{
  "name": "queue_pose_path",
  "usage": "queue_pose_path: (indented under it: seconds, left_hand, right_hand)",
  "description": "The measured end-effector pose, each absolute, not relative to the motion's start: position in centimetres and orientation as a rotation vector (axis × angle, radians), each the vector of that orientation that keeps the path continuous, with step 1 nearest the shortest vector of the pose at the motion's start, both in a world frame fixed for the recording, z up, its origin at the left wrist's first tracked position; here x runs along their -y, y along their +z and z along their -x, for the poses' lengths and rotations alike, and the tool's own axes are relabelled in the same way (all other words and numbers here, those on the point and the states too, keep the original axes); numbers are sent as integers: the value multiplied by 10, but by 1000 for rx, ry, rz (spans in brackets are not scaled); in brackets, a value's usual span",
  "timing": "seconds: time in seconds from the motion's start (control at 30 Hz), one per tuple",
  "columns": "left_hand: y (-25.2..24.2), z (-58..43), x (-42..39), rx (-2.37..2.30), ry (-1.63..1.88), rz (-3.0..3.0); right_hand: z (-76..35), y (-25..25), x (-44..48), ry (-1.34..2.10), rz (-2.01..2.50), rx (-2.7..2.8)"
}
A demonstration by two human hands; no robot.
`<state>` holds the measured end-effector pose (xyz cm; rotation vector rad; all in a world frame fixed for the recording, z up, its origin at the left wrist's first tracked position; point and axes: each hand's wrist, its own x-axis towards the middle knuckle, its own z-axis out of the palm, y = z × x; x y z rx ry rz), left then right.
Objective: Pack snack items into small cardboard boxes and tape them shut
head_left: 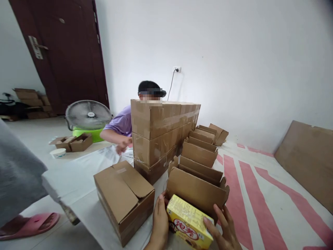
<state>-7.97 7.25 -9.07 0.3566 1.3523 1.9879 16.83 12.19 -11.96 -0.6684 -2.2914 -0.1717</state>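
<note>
Head view: yellow box (188,222) held just in front of the open carton (197,191).
Left hand (160,222) and right hand (224,231) each have their grip clamped on one end of the box, whose long axis runs along the carton's near wall.

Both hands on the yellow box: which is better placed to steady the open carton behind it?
Right, likely: the right hand has fingertips beside the front wall of the open carton; the left hand clasps the side of the yellow box.

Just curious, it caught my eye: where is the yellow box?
In the head view, bottom centre, the yellow box is held between the left hand and right hand, by the nearest open carton.
</note>
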Motion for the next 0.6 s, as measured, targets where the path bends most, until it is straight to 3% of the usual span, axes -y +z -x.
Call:
queue_pose_path:
  seconds: [0.17,0.37,0.6]
  left_hand:
    - [-102,80,-78,-1366,1922,-476]
    - [-113,68,-77,-1820,1892,-869]
    - [-85,45,-49,-2098,1968,-1663]
  right_hand:
    - [-146,-95,-129,-553,598,2325]
    - [-125,-88,-137,-578,774,2317]
    - [-102,-79,-140,-600,824,2272]
